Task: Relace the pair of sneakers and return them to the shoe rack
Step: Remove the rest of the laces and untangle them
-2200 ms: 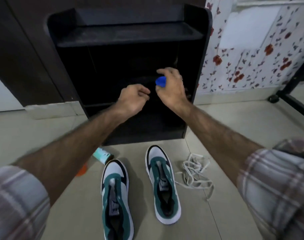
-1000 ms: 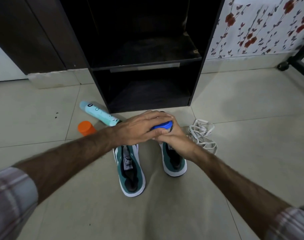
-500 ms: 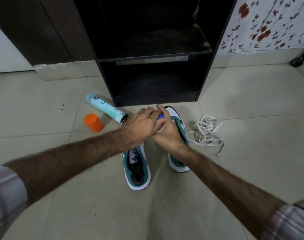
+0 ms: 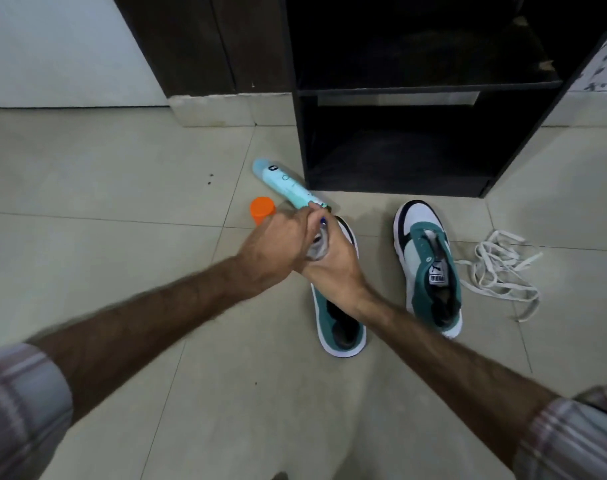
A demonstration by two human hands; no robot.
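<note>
Two green-and-white sneakers lie unlaced on the tiled floor in front of the black shoe rack. The right sneaker is in full view. The left sneaker is partly hidden under my hands. A loose pile of white laces lies just right of the right sneaker. My right hand and my left hand meet above the left sneaker's toe, both gripping a small greyish object with a blue top. What the object is cannot be told.
A light-blue spray can lies on its side at the rack's left front corner, with an orange cap beside it, just beyond my left hand. A dark wooden panel stands left of the rack.
Both hands dropped from the rack's shelf to the floor with the blue-topped object. They shifted left, from over the right sneaker to over the left one. The right sneaker is now uncovered.
</note>
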